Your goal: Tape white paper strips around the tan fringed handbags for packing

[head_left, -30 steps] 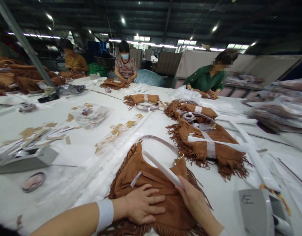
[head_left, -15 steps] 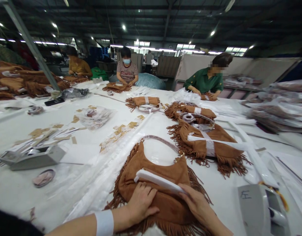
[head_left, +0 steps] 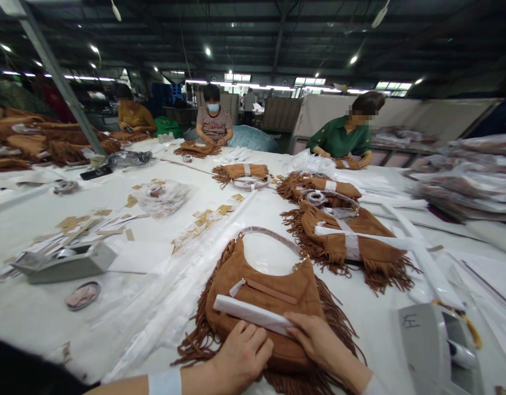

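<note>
A brown suede fringed handbag [head_left: 273, 282] lies on the table in front of me, its wrapped handle curving away at the top. Across its front rests a folded white paper strip [head_left: 253, 314]. Below the strip's lower edge, my left hand [head_left: 242, 354] presses on the bag with curled fingers; what they grip, if anything, is hidden. My right hand [head_left: 314, 340] holds the strip's right end between thumb and fingers. Just above the strip shows a brown zip slot [head_left: 271, 291] with a small white tab at its left end.
More fringed bags with white bands [head_left: 352, 233] lie beyond to the right. Grey tape dispensers [head_left: 421, 351] [head_left: 72, 262] stand on both sides. Gold-coloured tags [head_left: 203, 216] are scattered at left centre. Wrapped bundles [head_left: 475, 181] pile up far right. Several co-workers sit across the table.
The white strip has moved lower on the bag, uncovering the zip slot. My left fingers have curled in from lying flatter, and my right hand has shifted slightly left with the strip.
</note>
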`<state>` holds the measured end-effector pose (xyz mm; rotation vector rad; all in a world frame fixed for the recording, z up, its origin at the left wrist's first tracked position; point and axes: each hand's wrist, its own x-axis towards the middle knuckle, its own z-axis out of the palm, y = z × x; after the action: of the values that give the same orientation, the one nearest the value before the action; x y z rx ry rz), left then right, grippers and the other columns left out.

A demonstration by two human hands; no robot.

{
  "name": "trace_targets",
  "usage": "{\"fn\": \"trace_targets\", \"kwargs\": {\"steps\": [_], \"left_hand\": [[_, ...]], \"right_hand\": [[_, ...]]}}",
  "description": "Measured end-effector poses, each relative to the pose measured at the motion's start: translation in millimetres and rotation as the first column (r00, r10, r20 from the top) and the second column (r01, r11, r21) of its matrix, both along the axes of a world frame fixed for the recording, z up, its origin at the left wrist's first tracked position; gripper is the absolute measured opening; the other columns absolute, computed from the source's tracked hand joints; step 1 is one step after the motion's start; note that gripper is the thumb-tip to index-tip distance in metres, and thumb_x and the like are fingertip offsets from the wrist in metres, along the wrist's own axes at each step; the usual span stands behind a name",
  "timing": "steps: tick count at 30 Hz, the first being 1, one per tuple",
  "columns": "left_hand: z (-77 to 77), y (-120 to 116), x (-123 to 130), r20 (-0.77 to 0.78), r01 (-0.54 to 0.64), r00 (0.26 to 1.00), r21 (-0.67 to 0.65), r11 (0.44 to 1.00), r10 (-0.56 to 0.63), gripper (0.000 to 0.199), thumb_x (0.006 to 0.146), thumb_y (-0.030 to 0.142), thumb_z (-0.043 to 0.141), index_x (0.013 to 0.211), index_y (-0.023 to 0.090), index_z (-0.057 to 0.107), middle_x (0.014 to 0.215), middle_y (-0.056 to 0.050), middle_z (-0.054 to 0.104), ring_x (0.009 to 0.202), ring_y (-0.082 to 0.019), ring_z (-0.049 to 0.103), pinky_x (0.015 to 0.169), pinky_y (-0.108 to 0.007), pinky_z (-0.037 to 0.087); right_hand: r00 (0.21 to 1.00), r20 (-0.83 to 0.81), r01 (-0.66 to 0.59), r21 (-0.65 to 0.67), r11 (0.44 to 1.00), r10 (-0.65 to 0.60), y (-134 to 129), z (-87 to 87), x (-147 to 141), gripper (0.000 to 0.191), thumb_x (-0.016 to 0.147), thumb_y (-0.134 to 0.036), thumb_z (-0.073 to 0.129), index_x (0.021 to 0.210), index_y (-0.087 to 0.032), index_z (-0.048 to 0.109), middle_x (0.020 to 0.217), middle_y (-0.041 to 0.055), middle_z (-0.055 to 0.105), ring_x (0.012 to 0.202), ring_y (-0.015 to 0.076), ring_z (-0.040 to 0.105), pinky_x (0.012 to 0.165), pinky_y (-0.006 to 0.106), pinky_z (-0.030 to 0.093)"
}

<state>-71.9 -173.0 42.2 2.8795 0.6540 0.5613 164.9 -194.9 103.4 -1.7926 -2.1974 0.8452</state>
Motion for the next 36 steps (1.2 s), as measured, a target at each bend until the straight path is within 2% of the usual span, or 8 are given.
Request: {"fn": "trace_targets", "kwargs": {"steps": [4, 8, 11, 16, 24, 28, 31, 36], "left_hand": [[-2.6, 11, 1, 0.028, -0.061, 0.998, 0.083, 0.995, 0.059, 0.045, 0.083, 0.056, 0.060, 0.108, 0.020, 0.054, 0.137, -0.010, 0.046, 0.121, -0.031, 0.042, 0.102, -0.052, 0.028], [-5.7, 26, 6, -0.115, -0.058, 0.992, -0.039, 0.998, 0.053, 0.044, 0.076, 0.057, 0.065, 0.095, 0.018, 0.056, 0.108, -0.007, 0.060, 0.097, -0.026, 0.054, 0.089, -0.047, 0.039], [-8.6, 33, 10, -0.175, -0.047, 0.984, -0.096, 0.994, 0.030, 0.034, 0.082, 0.049, 0.063, 0.091, 0.018, 0.054, 0.092, -0.004, 0.059, 0.083, -0.023, 0.054, 0.075, -0.039, 0.042], [-16.9, 34, 10, -0.165, -0.044, 0.986, -0.079, 0.996, 0.031, 0.030, 0.086, 0.047, 0.056, 0.090, 0.017, 0.052, 0.089, -0.004, 0.056, 0.079, -0.023, 0.052, 0.070, -0.038, 0.039], [-23.5, 37, 12, -0.164, -0.041, 0.986, -0.083, 0.996, 0.027, 0.026, 0.092, 0.044, 0.050, 0.091, 0.018, 0.053, 0.086, -0.004, 0.055, 0.078, -0.022, 0.051, 0.069, -0.036, 0.037], [-20.7, 40, 14, -0.168, -0.030, 0.986, -0.119, 0.992, 0.009, 0.029, 0.093, 0.040, 0.050, 0.117, 0.024, 0.050, 0.090, -0.003, 0.057, 0.080, -0.020, 0.052, 0.069, -0.034, 0.037], [-19.6, 41, 13, -0.175, -0.013, 0.985, -0.129, 0.992, -0.010, 0.028, 0.095, 0.038, 0.048, 0.120, 0.027, 0.050, 0.091, -0.003, 0.058, 0.081, -0.021, 0.053, 0.069, -0.034, 0.037], [-23.5, 33, 9, -0.114, -0.012, 0.994, -0.085, 0.996, 0.002, 0.033, 0.092, 0.036, 0.053, 0.123, 0.027, 0.049, 0.101, -0.005, 0.060, 0.085, -0.022, 0.055, 0.072, -0.036, 0.039]], "right_hand": [[0.998, 0.026, -0.060, -0.054, 0.997, 0.062, 2, 4.1, -2, 0.024, 0.089, -0.024, 0.046, 0.100, -0.025, 0.067, 0.096, 0.0040, 0.071, 0.089, 0.0217, 0.066, 0.076, 0.028, 0.050], [0.994, 0.052, -0.094, -0.069, 0.993, 0.098, 3, 3.4, 1, 0.025, 0.092, -0.027, 0.044, 0.100, -0.025, 0.067, 0.093, 0.0034, 0.071, 0.086, 0.0202, 0.065, 0.076, 0.028, 0.050], [0.998, 0.066, -0.007, -0.007, 1.000, 0.007, -5, 3.3, 14, 0.032, 0.096, -0.031, 0.037, 0.113, -0.023, 0.063, 0.105, 0.0065, 0.069, 0.095, 0.0205, 0.064, 0.083, 0.031, 0.050], [0.986, 0.138, 0.085, 0.055, 0.995, -0.092, -29, -1.9, 31, 0.032, 0.096, -0.025, 0.033, 0.109, -0.024, 0.063, 0.098, 0.0044, 0.068, 0.090, 0.0180, 0.063, 0.079, 0.029, 0.048], [0.953, 0.265, 0.094, 0.202, 0.975, -0.147, -42, -34.5, 26, 0.035, 0.090, -0.012, 0.035, 0.106, -0.022, 0.065, 0.089, 0.0044, 0.069, 0.082, 0.0186, 0.060, 0.074, 0.032, 0.039], [0.951, 0.282, 0.066, 0.219, 0.973, -0.128, -41, -25.0, 20, 0.032, 0.094, -0.014, 0.033, 0.103, -0.022, 0.063, 0.085, 0.0028, 0.066, 0.079, 0.0177, 0.057, 0.073, 0.033, 0.036], [0.934, 0.344, 0.022, 0.216, 0.976, -0.097, -37, -11.4, 4, 0.018, 0.095, -0.031, 0.046, 0.098, -0.022, 0.061, 0.090, 0.0038, 0.064, 0.084, 0.0204, 0.054, 0.078, 0.036, 0.036], [0.943, 0.315, 0.025, 0.249, 0.968, -0.105, -38, -17.2, -26, 0.036, 0.082, -0.034, 0.070, 0.113, -0.021, 0.055, 0.106, 0.0064, 0.059, 0.095, 0.0248, 0.050, 0.083, 0.038, 0.039]]}}
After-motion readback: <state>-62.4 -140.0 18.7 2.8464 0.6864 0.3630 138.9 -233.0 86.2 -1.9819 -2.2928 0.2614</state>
